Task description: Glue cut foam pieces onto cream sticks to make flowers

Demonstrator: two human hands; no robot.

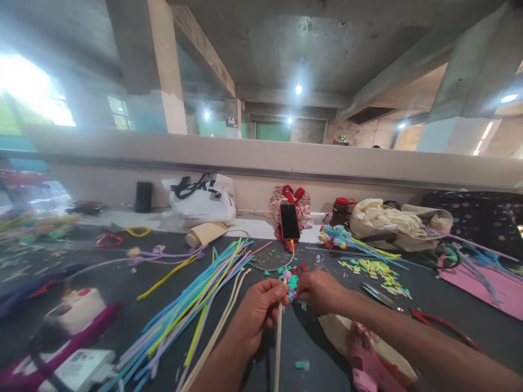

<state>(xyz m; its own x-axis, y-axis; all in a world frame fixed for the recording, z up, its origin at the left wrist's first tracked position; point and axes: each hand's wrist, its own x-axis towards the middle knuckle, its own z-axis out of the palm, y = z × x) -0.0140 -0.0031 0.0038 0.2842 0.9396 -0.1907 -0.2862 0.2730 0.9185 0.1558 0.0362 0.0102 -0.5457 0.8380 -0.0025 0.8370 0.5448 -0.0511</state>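
Between the thumb and fingers of my left hand [256, 311] is a long cream pipe cleaner [278, 345], its lower end hanging toward the table's near edge. Small pale purple bits show at its upper tip. My right hand [321, 291] is closed, its fingertips down by the small pile of teal and purple cut pieces [292, 281]. What those fingers pinch, if anything, is hidden. Left of my hands lies a bundle of blue, yellow and lilac pipe cleaners [192, 305], with cream ones [229, 302] alongside.
A pink glue gun [362, 362] rests under my right forearm. Red-handled scissors [435, 321] lie to the right, near yellow cut pieces [378, 269]. Behind the pile a phone [290, 222] leans upright with a cable. A white bag [204, 201] stands at the back left.
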